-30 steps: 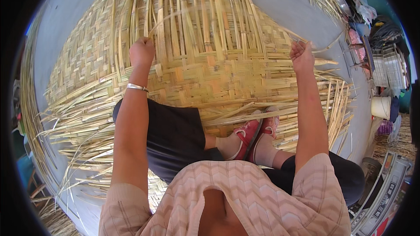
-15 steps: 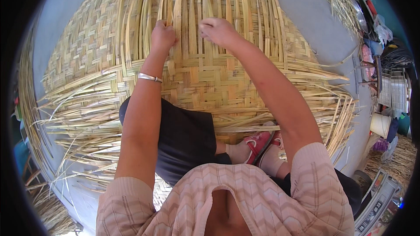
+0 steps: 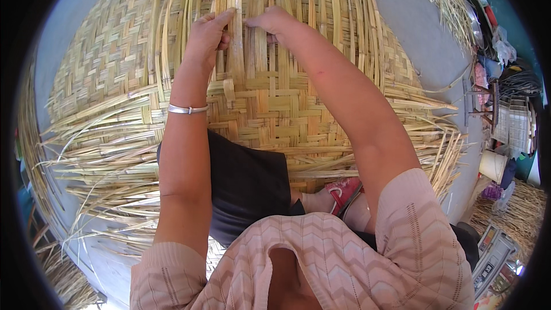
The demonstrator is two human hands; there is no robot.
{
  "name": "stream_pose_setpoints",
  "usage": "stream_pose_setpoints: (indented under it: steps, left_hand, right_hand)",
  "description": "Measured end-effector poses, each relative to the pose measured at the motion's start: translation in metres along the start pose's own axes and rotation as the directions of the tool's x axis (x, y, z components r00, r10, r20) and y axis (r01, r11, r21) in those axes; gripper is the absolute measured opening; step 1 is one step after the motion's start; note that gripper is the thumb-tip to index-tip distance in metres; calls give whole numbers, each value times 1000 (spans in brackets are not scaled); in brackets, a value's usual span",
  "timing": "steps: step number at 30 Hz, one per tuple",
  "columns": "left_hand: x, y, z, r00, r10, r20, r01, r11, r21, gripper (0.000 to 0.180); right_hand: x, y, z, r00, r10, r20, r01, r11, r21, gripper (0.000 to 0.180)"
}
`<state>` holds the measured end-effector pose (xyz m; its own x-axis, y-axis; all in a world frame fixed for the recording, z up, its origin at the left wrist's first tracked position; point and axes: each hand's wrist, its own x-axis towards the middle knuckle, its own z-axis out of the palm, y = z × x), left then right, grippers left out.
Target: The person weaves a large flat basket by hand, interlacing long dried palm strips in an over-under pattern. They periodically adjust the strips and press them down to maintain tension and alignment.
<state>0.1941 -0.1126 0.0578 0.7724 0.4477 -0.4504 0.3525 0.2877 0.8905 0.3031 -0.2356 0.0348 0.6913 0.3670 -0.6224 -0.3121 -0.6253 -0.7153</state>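
Hands have come together over the middle of the woven mat (image 3: 258,120), and this is the main change. One second ago they were wide apart, the right one out near the right edge of the mat; half a second ago they were already close, and now both are a little higher in the view. I judge that the attention of the work has therefore passed from the right side to the few strips in the centre.

The left hand (image 3: 209,31) has its fingers bent and its thumb pointing to a pale flat strip (image 3: 236,46), which runs lengthwise between the two hands. The right hand (image 3: 275,23) is just beside it, also with bent fingers, its tip side turned toward the left hand. Whether either of them really pinches a strip, I cannot tell, because the fingers hide the contact.

Below the left hand, a short curled strip (image 3: 229,89) stands up from the weave. Other lengthwise strips (image 3: 310,0) lie loose on the far part. The mat is spread on the grey floor (image 3: 408,26), with many unwoven ends (image 3: 97,117) reaching out at its left side.
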Motion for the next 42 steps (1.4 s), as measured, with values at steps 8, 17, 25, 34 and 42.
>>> stream_pose_setpoints:
  steps: [8,17,25,34,42]
  left_hand:
    - [9,-16,6,993,64,-96,-74,992,-106,25]
    - [15,-41,18,997,64,35,-58,987,-152,22]
    - [23,-50,15,959,-61,277,16,987,161,21]
    - [15,-36,16,960,-159,232,138,985,105,28]
    - [5,-22,15,973,-188,137,180,981,68,44]
  right_hand:
    - [-9,21,7,957,-268,-112,286,937,200,29]
    - [-21,14,12,905,-287,-315,232,952,-202,34]
    - [-17,13,3,928,-259,-267,179,940,-290,38]
    - [-35,10,-41,990,-99,-96,108,990,91,35]
    - [-33,46,-84,922,-217,-319,105,937,-333,33]
